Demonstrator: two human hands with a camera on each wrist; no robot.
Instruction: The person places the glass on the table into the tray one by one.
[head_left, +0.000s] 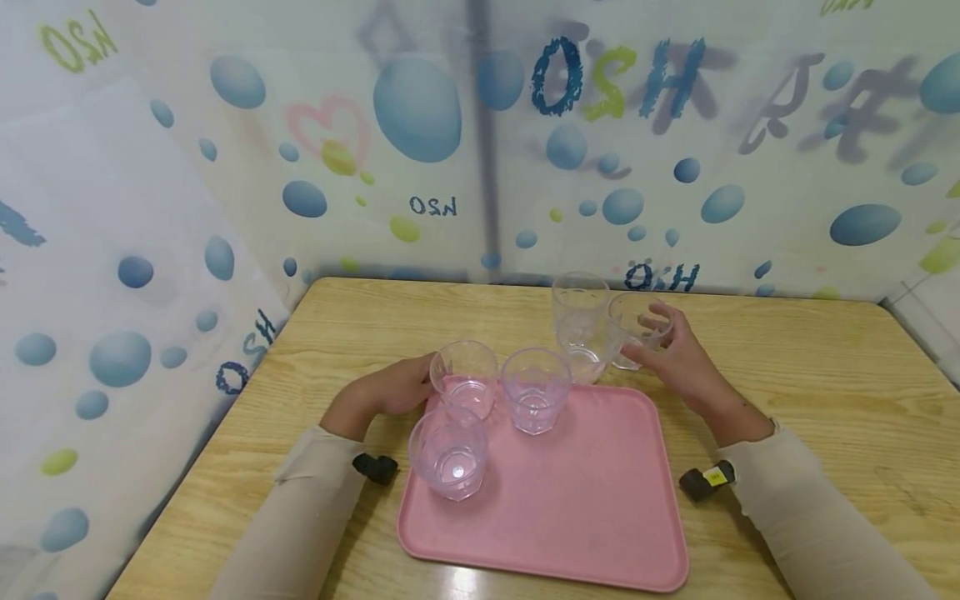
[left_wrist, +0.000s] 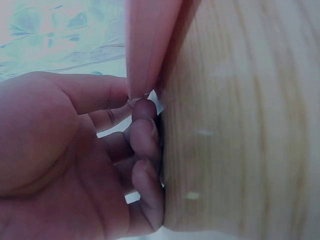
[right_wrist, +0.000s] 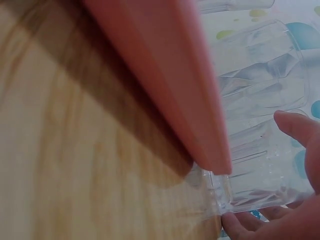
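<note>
My left hand point(head_left: 397, 386) is at the back left corner of a pink tray point(head_left: 577, 500). Its thumb and curled fingers pinch the tray's rim point(left_wrist: 145, 60), with the fingers low against the table. On the tray stand several clear cups: one by the left hand point(head_left: 465, 392), one near the middle back point(head_left: 536, 392), and one further forward point(head_left: 450, 458). Beyond the tray's back right corner, my right hand point(head_left: 678, 358) holds another clear cup point(head_left: 633, 321), thumb on one side and fingers round the other. A taller clear cup point(head_left: 581, 317) stands just left of it.
The wooden table point(head_left: 825, 400) reaches back to a white curtain point(head_left: 525, 167) printed with blue and green drops. A dark strap device point(head_left: 375, 468) sits on the left wrist, another point(head_left: 705, 482) on the right.
</note>
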